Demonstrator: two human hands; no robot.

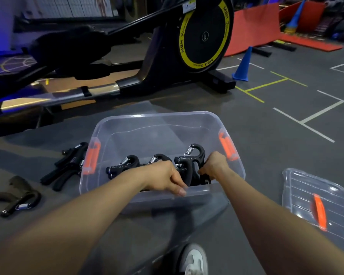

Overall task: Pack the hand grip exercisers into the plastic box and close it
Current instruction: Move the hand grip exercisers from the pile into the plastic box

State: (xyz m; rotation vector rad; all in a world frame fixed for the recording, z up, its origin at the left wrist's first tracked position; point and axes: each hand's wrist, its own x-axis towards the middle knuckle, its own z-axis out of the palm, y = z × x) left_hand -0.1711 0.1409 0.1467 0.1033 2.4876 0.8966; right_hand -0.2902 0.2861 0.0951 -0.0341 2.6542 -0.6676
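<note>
A clear plastic box with orange latches stands open on the grey floor in front of me. Several black hand grip exercisers lie inside along its near wall; one lies at the left. My left hand reaches over the near rim, fingers closed on a gripper handle. My right hand is inside the box, closed on the handle of an upright exerciser. Two exercisers lie on the floor left of the box, and another lies farther left. The clear lid with an orange handle lies to the right.
An elliptical trainer with a yellow-ringed flywheel stands just behind the box. A blue cone and red mats are beyond it. My white shoe is at the bottom edge.
</note>
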